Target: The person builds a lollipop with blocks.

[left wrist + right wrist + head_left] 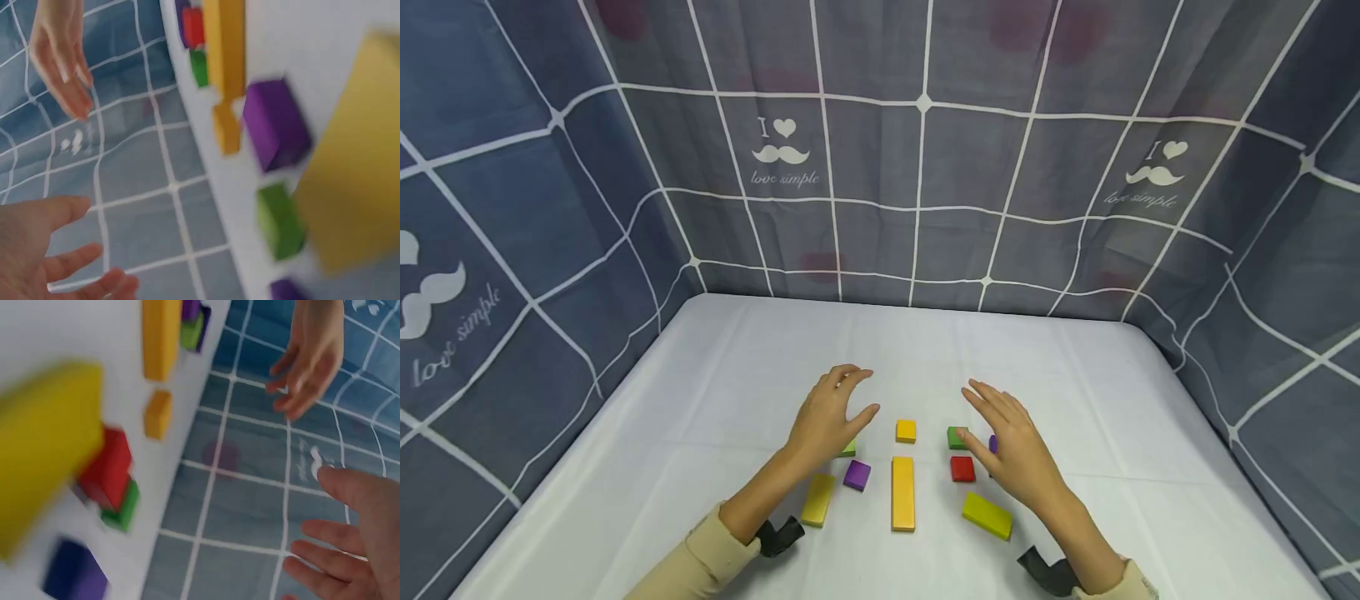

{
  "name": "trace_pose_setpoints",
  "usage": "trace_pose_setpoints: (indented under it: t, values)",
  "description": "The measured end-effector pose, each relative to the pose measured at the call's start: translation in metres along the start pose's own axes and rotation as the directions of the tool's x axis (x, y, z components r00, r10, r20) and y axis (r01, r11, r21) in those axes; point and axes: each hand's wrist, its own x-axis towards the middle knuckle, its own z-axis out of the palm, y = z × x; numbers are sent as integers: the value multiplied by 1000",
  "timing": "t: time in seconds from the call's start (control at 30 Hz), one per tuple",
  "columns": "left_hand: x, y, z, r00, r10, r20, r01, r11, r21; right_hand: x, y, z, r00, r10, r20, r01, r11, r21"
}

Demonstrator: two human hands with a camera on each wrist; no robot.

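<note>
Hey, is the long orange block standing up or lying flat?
Lying flat. In the head view, the long orange block stretches along the white table, with a long face up.

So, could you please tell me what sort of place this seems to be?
It looks like a makeshift filming booth, though I can't be sure: grid-patterned curtains screen the left, back and right of a white-covered table, where small coloured blocks lie.

White print on the back grid-patterned cloth (872, 154) reads "I", heart (785, 127), moustache (781, 155), "love simple", twice. Left cloth (568, 275): moustache, "love simple".
</note>
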Motion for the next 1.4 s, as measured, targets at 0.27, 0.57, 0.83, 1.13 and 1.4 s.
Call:
trace_pose_setpoints:
  t: [0.27, 0.57, 0.83, 1.13, 1.4]
  values:
    - [2, 1, 36, 978, -55, 201, 95, 976, -195, -18, -21, 35, 1000, -14, 24, 11, 993, 114]
    - [7, -2, 55, 938, -41, 344, 126, 965, -229, -35, -37, 58, 974, -85, 208, 56, 988, 142]
    - [9, -11, 72, 930, -50, 365, 154, 953, -262, -40, -41, 61, 931, -55, 361, 6, 991, 135]
    - [10, -16, 76, 928, -44, 370, 146, 956, -253, -41, -43, 60, 907, -51, 417, -14, 989, 151]
    - [9, -17, 70, 901, -77, 426, 195, 951, -240, -40, -43, 62, 900, -40, 434, -28, 988, 149]
